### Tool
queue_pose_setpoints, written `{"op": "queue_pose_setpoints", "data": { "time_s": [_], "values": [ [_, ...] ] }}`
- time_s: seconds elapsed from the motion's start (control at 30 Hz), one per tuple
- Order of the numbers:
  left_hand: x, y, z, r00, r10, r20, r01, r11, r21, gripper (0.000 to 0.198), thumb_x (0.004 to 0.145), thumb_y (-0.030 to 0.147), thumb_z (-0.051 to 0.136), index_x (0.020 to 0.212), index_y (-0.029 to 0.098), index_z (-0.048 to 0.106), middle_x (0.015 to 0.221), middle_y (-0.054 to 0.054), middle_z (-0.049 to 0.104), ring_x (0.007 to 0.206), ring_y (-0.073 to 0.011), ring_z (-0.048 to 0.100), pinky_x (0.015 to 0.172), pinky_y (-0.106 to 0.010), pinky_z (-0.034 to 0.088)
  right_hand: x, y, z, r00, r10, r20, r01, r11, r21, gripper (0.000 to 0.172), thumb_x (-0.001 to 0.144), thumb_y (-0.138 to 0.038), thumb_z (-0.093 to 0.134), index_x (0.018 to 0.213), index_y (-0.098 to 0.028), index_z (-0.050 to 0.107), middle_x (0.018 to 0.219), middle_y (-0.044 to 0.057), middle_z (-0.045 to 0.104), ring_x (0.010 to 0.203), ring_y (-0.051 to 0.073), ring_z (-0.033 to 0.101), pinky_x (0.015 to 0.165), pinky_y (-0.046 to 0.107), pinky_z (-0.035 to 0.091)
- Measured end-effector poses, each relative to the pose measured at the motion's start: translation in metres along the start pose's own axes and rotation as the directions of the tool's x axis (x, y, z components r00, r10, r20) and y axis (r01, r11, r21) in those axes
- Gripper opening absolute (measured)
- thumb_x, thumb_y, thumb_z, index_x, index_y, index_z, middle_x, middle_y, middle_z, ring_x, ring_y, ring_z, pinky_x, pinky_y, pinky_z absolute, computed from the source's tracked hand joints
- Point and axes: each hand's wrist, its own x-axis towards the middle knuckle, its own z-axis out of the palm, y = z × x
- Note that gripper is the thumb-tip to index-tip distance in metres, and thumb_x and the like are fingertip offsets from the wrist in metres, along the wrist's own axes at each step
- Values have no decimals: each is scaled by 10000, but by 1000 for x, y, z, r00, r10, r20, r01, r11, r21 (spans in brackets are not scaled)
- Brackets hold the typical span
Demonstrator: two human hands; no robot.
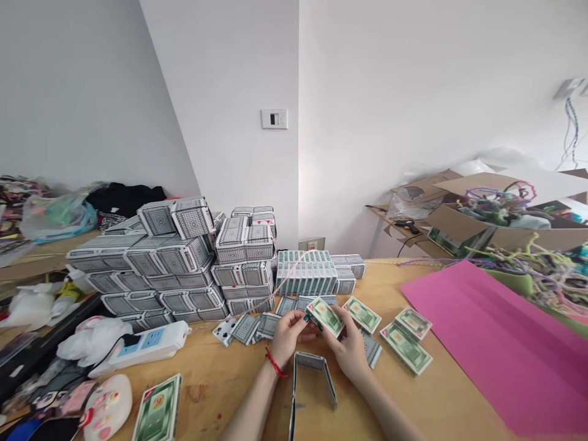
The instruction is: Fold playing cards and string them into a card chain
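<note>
Both hands engaged on one item. Left hand (290,332) pinches the near-left end of a green-and-white rectangular card box (327,316); right hand (348,349) grips its right side. Box is tilted above the table, printed face up, probably so the fingertips can work at its end.

A folded strip of grey-patterned playing cards (310,362) stands on edge between the forearms (bends apparently keep it upright). Large grey-patterned block stacks (169,254) sit behind to the left, presumably leaving the front free for handling.

Surface: yellowish wooden tabletop (206,376), stained; flat bright-pink sheet (496,349) at right. Room: plain white walls (229,61); open brown cardboard box (519,236), right rear.
</note>
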Motion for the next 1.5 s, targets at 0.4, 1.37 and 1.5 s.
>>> {"op": "queue_pose_setpoints", "data": {
  "time_s": [0.4,1.37,1.5],
  "values": [
    [-4,3,2,998,6,61,-7,1000,19,268,661,424,610,719,168,552,725,-37,655,734,-227,637,621,-343,519,1,7,1,991,-132,-18,129,987,-99,374,749,-300,528,1108,-196,541,1114,104,576,1028,260,529,878,423,434],
    [4,-2,2,989,148,26,-150,973,173,224,673,373,622,651,182,505,616,20,588,652,-175,610,595,-281,492,0,7,2,984,-175,-14,169,966,-194,408,749,-310,536,1140,-197,509,1143,107,551,1055,265,511,909,432,413],
    [3,-2,2,981,187,42,-191,962,193,193,701,350,604,661,180,520,633,12,602,668,-176,613,605,-270,481,0,6,0,995,-101,-8,100,991,-92,355,754,-321,529,1084,-191,543,1085,102,586,1010,260,534,873,415,435]
  ]
}}
